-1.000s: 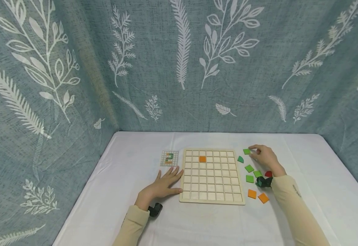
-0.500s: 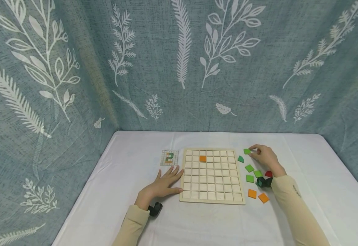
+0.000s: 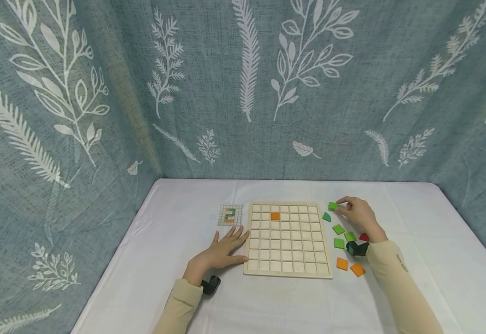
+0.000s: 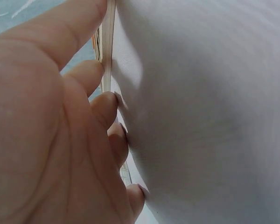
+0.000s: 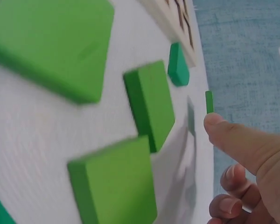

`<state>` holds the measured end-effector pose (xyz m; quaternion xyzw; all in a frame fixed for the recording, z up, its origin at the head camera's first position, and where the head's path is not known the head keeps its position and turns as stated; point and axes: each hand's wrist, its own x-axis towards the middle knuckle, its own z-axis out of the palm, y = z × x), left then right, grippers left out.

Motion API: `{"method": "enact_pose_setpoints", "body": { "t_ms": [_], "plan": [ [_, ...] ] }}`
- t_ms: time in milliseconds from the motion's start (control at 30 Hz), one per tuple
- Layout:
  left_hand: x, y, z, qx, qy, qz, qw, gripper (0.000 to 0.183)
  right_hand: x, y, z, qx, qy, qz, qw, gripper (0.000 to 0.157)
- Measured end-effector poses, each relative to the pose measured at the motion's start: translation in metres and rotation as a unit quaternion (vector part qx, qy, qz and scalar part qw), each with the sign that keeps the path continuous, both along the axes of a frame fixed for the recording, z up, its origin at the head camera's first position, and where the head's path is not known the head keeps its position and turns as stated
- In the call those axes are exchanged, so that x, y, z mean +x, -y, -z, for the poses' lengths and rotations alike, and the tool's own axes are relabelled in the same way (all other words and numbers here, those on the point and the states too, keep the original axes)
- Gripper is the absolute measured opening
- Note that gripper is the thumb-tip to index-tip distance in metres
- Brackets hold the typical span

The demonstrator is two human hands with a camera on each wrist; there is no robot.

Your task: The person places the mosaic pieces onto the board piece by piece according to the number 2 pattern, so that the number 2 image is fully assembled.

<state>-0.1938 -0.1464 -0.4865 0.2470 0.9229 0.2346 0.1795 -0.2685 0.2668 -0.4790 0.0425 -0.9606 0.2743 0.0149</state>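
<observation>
My right hand [image 3: 358,215] pinches a light green square tile [image 3: 332,206] beyond the upper right corner of the wooden grid board [image 3: 286,277]. In the right wrist view that tile shows edge-on above the thumb, raised off the white cloth. My left hand [image 3: 223,250] lies with fingers spread, thumb and fingertips at the board's left edge. One orange square tile [image 3: 275,216] sits in a cell of the board's second row. Just below the held tile lies a dark green quarter-round tile [image 3: 327,216].
Several light green tiles [image 3: 339,243] lie right of the board, with two orange tiles [image 3: 342,263] nearer the front. A red tile [image 3: 364,237] is partly covered by the right wrist. A pattern card [image 3: 230,215] showing a gridded figure lies left of the board.
The right hand has shifted slightly left, and the green tile it pinches has come up and left with it. The left hand has stayed in place at the board.
</observation>
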Motion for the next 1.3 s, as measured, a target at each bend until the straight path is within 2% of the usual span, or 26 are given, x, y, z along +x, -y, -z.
{"method": "enact_pose_setpoints", "body": {
  "t_ms": [533,800,1300],
  "plan": [
    [0.000,0.001,0.004,-0.003,-0.003,0.007,1.0000,0.074,0.006,0.024,-0.002,-0.042,0.006,-0.009,0.999,0.031],
    [-0.001,0.000,0.003,-0.005,-0.004,0.009,0.9999,0.075,0.003,0.034,0.001,-0.045,0.002,-0.008,0.999,0.032],
    [0.000,-0.001,0.002,0.003,-0.008,0.002,1.0000,0.074,0.005,0.060,0.002,-0.048,-0.014,-0.032,0.998,0.031]
  ]
}}
